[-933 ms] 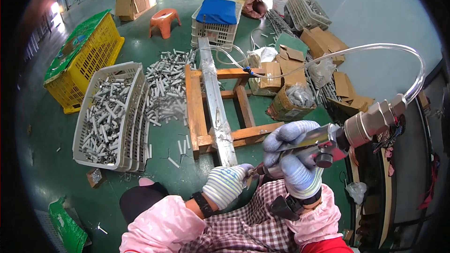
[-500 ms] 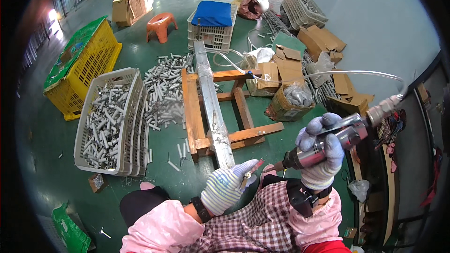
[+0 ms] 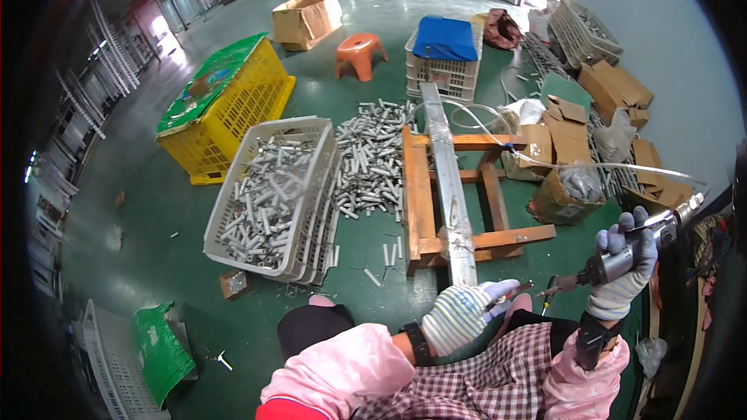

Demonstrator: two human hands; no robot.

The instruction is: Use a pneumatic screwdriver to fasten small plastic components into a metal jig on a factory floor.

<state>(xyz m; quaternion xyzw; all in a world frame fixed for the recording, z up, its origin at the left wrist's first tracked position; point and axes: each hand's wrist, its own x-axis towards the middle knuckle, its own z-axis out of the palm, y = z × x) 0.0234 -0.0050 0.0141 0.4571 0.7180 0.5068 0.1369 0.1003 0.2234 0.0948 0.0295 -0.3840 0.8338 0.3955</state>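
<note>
My right hand (image 3: 629, 268), in a striped knit glove, grips a silver and dark pistol-shaped air tool (image 3: 608, 267) whose narrow tip points left. A clear hose (image 3: 622, 166) runs toward the tool's rear end. In my gloved left hand (image 3: 459, 317), the fingers are closed on a small dark and red piece (image 3: 517, 292); its kind is too small to make out. The tool's tip is near this piece, but I cannot tell whether they touch. Just beyond my left hand ends a long metal bar (image 3: 445, 163), which lies across a wooden frame (image 3: 420, 202).
White crates (image 3: 317, 225) full of grey tubular parts stand left of a heap of loose parts (image 3: 372, 159). Farther back are a yellow crate (image 3: 233, 136), an orange stool (image 3: 360, 54) and a crate with a blue cover (image 3: 444, 39). Cardboard boxes (image 3: 566, 190) sit at right.
The view has swung left, so the scene sits farther right. The tool in my right hand is tilted less steeply, with its tip close to my left hand's piece.
</note>
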